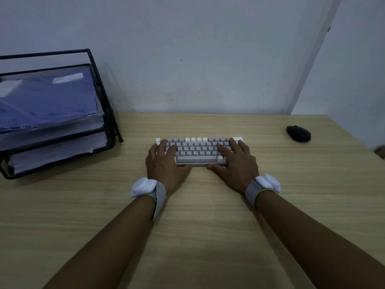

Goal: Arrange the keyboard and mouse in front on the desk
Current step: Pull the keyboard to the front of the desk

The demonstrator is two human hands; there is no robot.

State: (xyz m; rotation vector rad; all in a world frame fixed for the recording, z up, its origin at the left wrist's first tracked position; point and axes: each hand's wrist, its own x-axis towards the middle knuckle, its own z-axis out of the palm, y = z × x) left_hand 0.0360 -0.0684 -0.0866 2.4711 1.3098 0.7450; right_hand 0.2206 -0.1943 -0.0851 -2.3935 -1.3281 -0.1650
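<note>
A small grey and white keyboard (pixel 198 150) lies flat at the middle of the wooden desk (pixel 198 215). My left hand (pixel 164 161) grips its left end, fingers over the keys and thumb against the front edge. My right hand (pixel 235 161) holds the right end the same way. A black mouse (pixel 298 133) sits apart at the far right of the desk, near the wall corner, untouched.
A black mesh paper tray (pixel 104 113) with blue folders and stacked papers stands at the back left of the desk. A pale wall runs behind the desk. The desk's right edge slants away past the mouse. White sensors are strapped to both wrists.
</note>
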